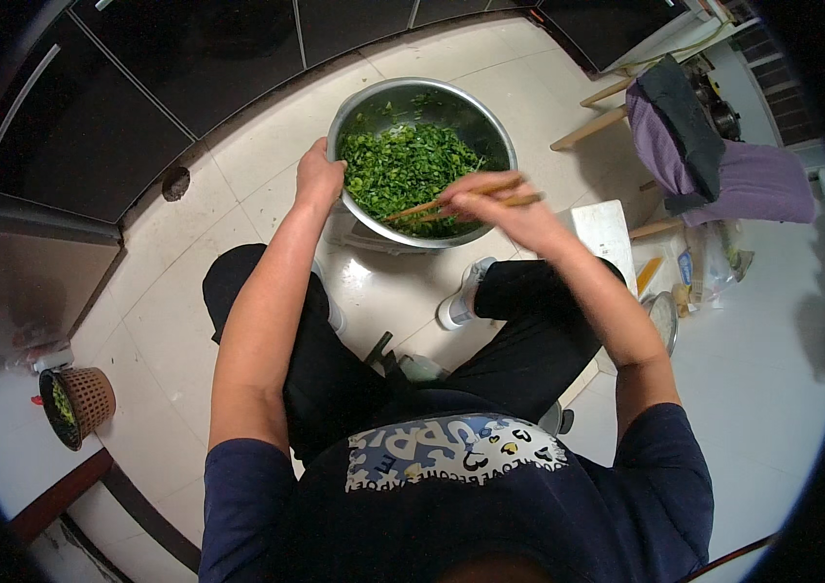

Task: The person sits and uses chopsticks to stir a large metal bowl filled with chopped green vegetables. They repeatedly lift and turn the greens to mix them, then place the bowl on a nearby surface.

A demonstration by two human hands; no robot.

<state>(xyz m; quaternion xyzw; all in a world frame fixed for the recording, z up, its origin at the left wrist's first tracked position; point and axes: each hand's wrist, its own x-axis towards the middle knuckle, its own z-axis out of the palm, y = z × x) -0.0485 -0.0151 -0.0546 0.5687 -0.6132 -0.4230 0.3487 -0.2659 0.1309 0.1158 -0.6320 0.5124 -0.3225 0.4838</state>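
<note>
A large stainless steel bowl (482,120) is in front of me above the tiled floor, holding chopped leafy greens (405,164). My left hand (321,176) grips the bowl's left rim, thumb over the edge. In my right hand (493,200), slightly blurred, is a pair of wooden chopsticks (423,210); their tips reach into the greens at the near left part of the bowl. The right wrist passes over the near right rim. Something pale lies under the bowl, mostly hidden.
Black cabinets (201,58) line the far side. A brown basket (95,399) with green scraps stands at left. To the right are a white bench or stool (602,229), a wooden-legged chair with purple cloth (762,178), a plastic bag (718,262) and a metal bowl (664,321).
</note>
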